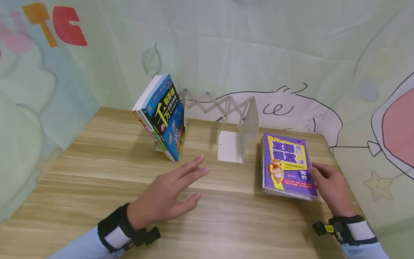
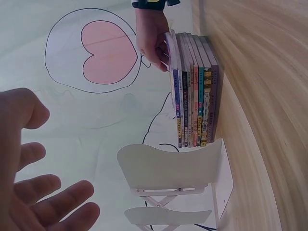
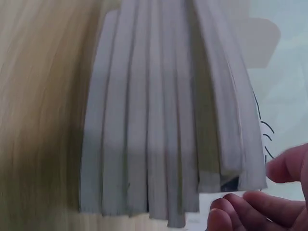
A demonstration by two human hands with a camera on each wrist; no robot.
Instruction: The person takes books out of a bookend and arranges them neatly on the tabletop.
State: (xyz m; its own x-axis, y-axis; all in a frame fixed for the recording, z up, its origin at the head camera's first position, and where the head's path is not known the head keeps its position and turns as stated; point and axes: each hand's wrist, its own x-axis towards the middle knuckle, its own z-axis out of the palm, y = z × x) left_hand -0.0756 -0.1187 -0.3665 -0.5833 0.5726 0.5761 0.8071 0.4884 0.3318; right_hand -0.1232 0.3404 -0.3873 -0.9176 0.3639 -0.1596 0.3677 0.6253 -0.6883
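A stack of several paperback books lies flat on the table's right side, with a purple book [image 1: 288,165] on top. My right hand [image 1: 331,185] is at that book's right edge. In the right wrist view its thumb [image 3: 286,163] is against the cover and its fingers are at the edge, pinching the top book. My left hand [image 1: 168,192] hovers over the table, fingers spread, holding nothing. Past it, a white expandable bookend [image 1: 230,145] stands upright. Several books, with a blue-and-black book [image 1: 169,118] facing out, lean tilted against its left end.
The light wood table [image 1: 210,223] runs back to a printed cloth wall [image 1: 207,46]. Zigzag struts [image 1: 207,102] join the bookend's two ends. Its right upright plate [image 1: 250,122] stands just left of the stack. The stack's spines [image 2: 192,110] show in the left wrist view.
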